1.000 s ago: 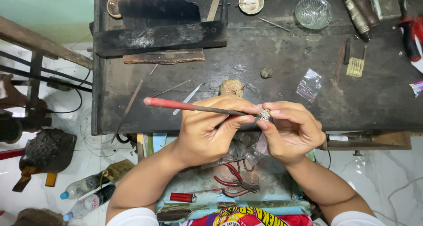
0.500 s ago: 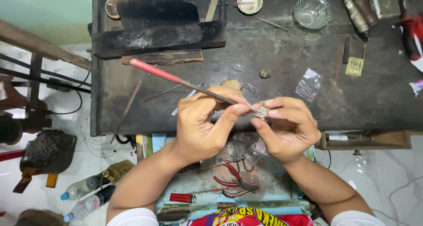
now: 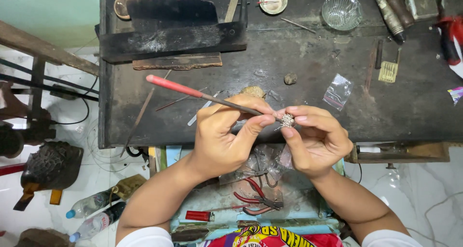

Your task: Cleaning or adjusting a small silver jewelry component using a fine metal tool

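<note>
Pinching a small silver filigree piece (image 3: 288, 120) between thumb and fingertips, the right hand (image 3: 318, 141) holds it just above the near edge of the dark work surface (image 3: 308, 64). The left hand (image 3: 226, 133) is closed around a thin red-handled tool (image 3: 193, 93), whose metal tip touches the piece while its handle slants up and away to the left. Red pliers (image 3: 253, 199) and a red screwdriver (image 3: 200, 215) lie in the tray below both wrists. A small clear plastic bag (image 3: 337, 91) and a glass bowl (image 3: 342, 12) rest farther back.
</note>
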